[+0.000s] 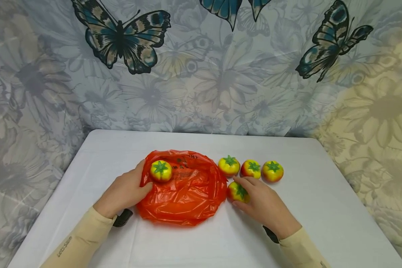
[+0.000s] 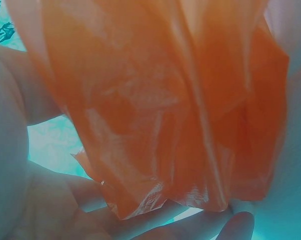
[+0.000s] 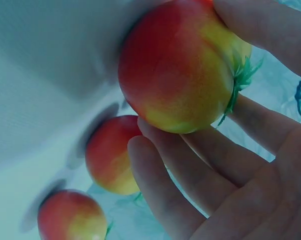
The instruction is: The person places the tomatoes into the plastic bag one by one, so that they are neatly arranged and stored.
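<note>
A red plastic bag [image 1: 194, 186] lies spread on the white table, and one red-and-yellow tomato [image 1: 161, 171] with a green star-shaped top sits on its left part. My left hand [image 1: 125, 190] holds the bag's left edge, thumb on the near side; in the left wrist view the bag [image 2: 140, 110] hangs between thumb and fingers. Just right of the bag, my right hand [image 1: 262, 199] grips another tomato [image 1: 237, 191] between thumb and fingers. The right wrist view shows this tomato [image 3: 175, 70] close up, its green top toward the palm.
Behind my right hand three more tomatoes stand in a row: a left one [image 1: 229, 165], a middle one [image 1: 251, 168] and a right one [image 1: 272, 171]. The white table [image 1: 174, 245] ends at a wall [image 1: 201, 100] with flowers and butterflies.
</note>
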A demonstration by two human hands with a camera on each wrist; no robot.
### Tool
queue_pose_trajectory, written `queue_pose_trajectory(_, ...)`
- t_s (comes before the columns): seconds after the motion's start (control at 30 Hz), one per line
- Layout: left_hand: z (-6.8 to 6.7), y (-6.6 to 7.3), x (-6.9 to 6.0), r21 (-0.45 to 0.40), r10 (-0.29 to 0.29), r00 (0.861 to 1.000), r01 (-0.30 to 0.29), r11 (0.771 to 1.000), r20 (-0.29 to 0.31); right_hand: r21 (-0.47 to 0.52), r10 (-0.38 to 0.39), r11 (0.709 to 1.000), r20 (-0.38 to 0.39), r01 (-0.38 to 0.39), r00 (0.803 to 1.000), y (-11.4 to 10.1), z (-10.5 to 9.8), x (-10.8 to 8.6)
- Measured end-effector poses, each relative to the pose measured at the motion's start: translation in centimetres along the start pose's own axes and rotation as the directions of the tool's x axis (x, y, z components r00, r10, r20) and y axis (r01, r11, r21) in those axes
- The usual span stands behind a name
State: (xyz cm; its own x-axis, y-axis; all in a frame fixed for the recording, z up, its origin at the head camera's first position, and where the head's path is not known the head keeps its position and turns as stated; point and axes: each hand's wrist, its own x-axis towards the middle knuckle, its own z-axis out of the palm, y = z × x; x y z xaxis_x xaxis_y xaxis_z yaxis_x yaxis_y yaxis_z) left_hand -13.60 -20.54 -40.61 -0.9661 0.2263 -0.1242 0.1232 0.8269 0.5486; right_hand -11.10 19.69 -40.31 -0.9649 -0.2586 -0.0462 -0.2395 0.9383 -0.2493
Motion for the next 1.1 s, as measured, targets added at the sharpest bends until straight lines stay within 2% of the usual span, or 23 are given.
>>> queue_pose_trajectory(0.13,-0.1,0.1,-0.1,0.007,0.0,1.0,0.0,1.0,-0.006,-0.009,-0.012,1.0,-0.01,0.012,1.0,-0.2,-0.5,-0.1)
queue_pose_trajectory(0.33,-0.2,0.0,-0.1,0.005,-0.005,1.0,0.005,1.0,-0.014,-0.034,-0.09,0.996,-0.097,0.087,0.991,-0.5,-1.8,0.0)
queue_pose_trajectory(0.47,-0.3,-0.1,0.0,0.006,-0.014,1.0,0.014,1.0,-0.012,-0.052,-0.129,0.991,-0.123,0.123,0.984,-0.9,-2.7,0.5)
queue_pose_trajectory(0.67,-0.3,-0.2,0.0,0.0,-0.013,1.0,0.013,1.0,-0.012,-0.037,-0.167,0.986,-0.137,0.163,0.976,-2.2,-3.7,2.1)
queue_pose_trajectory(0.9,-0.2,0.0,-0.2,0.002,-0.021,1.0,0.021,1.0,-0.008,-0.004,-0.231,0.973,-0.145,0.233,0.962,-4.7,-4.1,4.2)
queue_pose_trajectory(1.1,0.0,0.3,0.0,-0.006,-0.011,1.0,0.011,1.0,-0.004,0.024,-0.243,0.969,-0.125,0.248,0.962,-6.7,-4.1,5.8)
